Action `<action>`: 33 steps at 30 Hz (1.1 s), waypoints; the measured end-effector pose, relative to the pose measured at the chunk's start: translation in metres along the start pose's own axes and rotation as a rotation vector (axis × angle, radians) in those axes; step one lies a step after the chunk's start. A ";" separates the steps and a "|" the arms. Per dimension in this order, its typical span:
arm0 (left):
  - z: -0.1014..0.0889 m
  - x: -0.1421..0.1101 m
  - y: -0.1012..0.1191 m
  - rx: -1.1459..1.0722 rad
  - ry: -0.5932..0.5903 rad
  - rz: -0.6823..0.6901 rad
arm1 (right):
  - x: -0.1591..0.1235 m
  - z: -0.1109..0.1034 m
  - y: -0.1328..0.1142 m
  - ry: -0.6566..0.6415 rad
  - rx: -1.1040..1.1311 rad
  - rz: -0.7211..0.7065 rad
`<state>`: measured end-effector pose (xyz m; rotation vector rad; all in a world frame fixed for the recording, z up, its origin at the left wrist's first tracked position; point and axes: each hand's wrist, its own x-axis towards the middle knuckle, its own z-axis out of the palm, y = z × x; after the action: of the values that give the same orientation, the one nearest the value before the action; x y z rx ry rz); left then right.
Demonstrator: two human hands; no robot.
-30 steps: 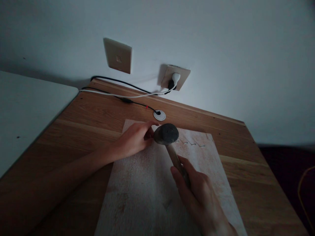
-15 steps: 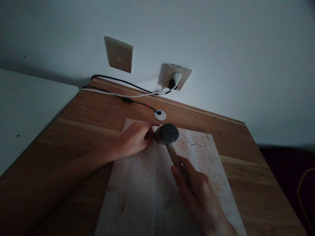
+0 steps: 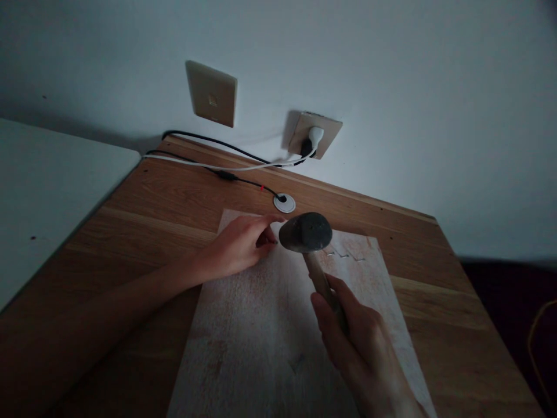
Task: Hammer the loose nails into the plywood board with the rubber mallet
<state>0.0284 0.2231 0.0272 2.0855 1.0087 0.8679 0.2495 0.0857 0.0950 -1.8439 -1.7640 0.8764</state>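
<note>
My right hand (image 3: 361,342) is wrapped around the wooden handle of a hammer (image 3: 305,232). Its dark, rounded head hangs just right of my left fingertips, over the far part of a whitewashed wooden board (image 3: 261,325). My left hand (image 3: 239,247) rests at the board's far left, thumb and finger pinched on a nail (image 3: 275,242), of which only a small dark end shows. Several thin nails (image 3: 343,256) stand in a row along the board's far right; the hammer head hides the left part of that row.
The board lies on a wooden desk (image 3: 130,232) against a wall. Black and white cables (image 3: 226,168) run along the back to a wall socket (image 3: 319,136) and a round cable grommet (image 3: 284,202). A white panel (image 3: 56,191) borders the left side.
The hammer head has shifted to the right and slightly up, away from my left fingertips, uncovering the small nail end there. My left hand has stayed nearly still.
</note>
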 end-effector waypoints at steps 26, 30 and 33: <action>0.004 -0.002 -0.005 0.071 0.009 0.004 | 0.003 0.002 0.010 -0.073 -0.032 -0.117; 0.007 -0.002 -0.006 0.075 0.004 0.022 | 0.000 0.004 0.011 -0.043 -0.027 -0.089; 0.007 -0.002 -0.005 0.091 -0.004 0.017 | -0.010 0.004 0.011 0.002 0.010 0.003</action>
<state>0.0309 0.2221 0.0187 2.1735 1.0477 0.8397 0.2547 0.0740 0.0863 -1.8408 -1.7524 0.8829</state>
